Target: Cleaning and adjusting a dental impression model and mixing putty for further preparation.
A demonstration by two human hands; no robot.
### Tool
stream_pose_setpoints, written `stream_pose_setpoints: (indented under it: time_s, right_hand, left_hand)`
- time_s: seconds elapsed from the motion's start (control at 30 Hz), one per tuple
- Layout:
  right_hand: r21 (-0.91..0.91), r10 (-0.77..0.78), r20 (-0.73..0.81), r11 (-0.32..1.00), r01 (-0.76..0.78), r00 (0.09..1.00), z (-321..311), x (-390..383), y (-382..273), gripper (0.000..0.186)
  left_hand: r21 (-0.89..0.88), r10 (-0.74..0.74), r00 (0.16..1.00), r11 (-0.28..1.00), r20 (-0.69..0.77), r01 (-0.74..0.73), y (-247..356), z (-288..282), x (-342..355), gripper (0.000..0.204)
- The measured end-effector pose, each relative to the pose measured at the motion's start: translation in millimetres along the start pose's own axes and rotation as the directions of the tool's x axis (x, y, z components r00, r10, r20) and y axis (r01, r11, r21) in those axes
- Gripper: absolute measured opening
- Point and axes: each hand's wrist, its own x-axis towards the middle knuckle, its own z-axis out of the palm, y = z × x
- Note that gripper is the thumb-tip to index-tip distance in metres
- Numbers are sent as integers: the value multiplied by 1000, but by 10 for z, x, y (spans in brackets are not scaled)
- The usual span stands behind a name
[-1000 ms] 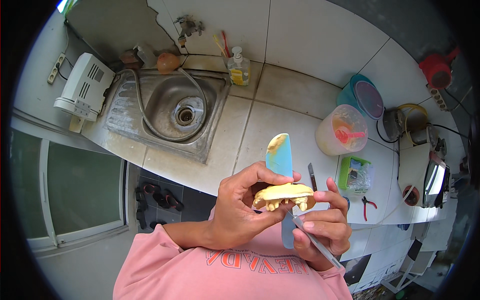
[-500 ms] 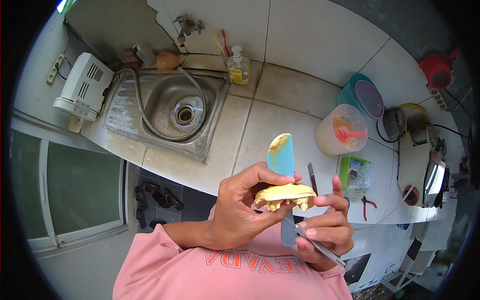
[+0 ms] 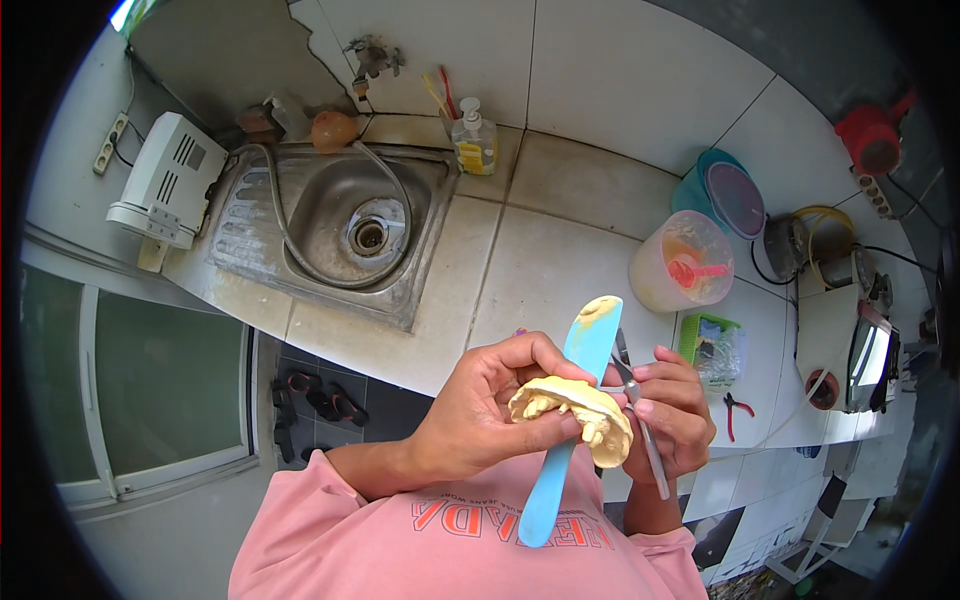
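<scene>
My left hand (image 3: 468, 418) is closed around a pale yellow dental plaster cast (image 3: 608, 432), its row of teeth facing down toward me. The same hand also grips a light blue spatula (image 3: 590, 345), which passes slantwise behind the cast and has yellowish residue on its upper tip. In my right hand (image 3: 678, 400) is a slim metal carving knife (image 3: 652, 452), its blade end up, close to the cast's right edge. Whether the blade touches the cast cannot be made out. A second knife (image 3: 622, 343) lies on the counter behind, partly covered by the spatula and my hand.
A steel sink (image 3: 415, 250) with a grey hose is at the left. On the tiled counter (image 3: 560, 250) stand a soap bottle (image 3: 474, 145), a translucent tub (image 3: 660, 275) with a red scoop, a green basket (image 3: 700, 340) and red pliers (image 3: 735, 415). A machine (image 3: 835, 340) stands far right.
The cast and spatula have tilted, the spatula's top leaning right and its lower end swinging left. My right hand has moved up, and the knife's blade end now points upward beside the cast.
</scene>
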Motion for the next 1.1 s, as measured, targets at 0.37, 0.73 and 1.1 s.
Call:
stream_pose_setpoints:
  time_s: [0.37,0.73,1.1]
  right_hand:
    - [287,213,-38,938,-193,976,-149,100,-238,23]
    - [257,223,32,940,-223,974,-30,223,-243,20]
    - [187,186,54,963,-193,981,-30,249,-217,19]
  left_hand:
    - [302,119,993,948,-26,-106,-63,85,-63,31]
    - [556,225,974,809,11,-193,-60,61,-119,37]
    - [648,258,966,734,15,-206,-55,57,-117,38]
